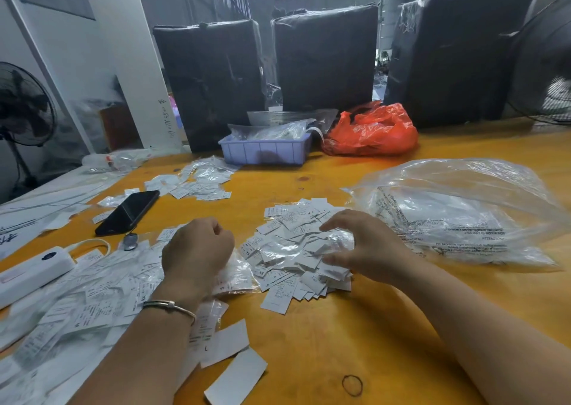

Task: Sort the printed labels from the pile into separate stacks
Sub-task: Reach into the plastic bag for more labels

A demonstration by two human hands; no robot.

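Where fingers [332, 225] curl, labels [279, 273] read "S", "XS".

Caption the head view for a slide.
Right hand gripping a clear packet atop the label pile; left hand fisted beside it.

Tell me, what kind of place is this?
Probably a garment factory or warehouse packing area. Piles of printed size labels cover a long wooden table, big wrapped bales stand behind it, and a floor fan stands at the left.
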